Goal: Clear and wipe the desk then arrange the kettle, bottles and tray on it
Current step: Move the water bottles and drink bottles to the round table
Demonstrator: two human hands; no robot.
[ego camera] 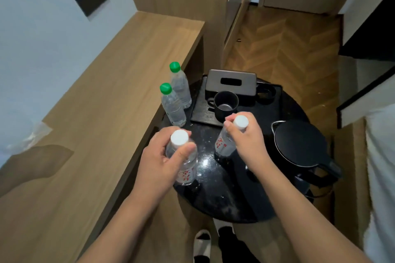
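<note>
Four water bottles on the round black table [224,198]
Left hand [158,160] grips one white-capped bottle [181,156], right hand [248,136] grips another white-capped bottle [226,143]; two green-capped bottles [175,104] stand behind.

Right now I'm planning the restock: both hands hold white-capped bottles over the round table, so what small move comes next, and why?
Probably lift both bottles across to the wooden desk. The left hand and right hand each already have a grip on a white-capped bottle, the desk top looks bare, and the green-capped bottles, kettle and tray still sit on the black table.
</note>
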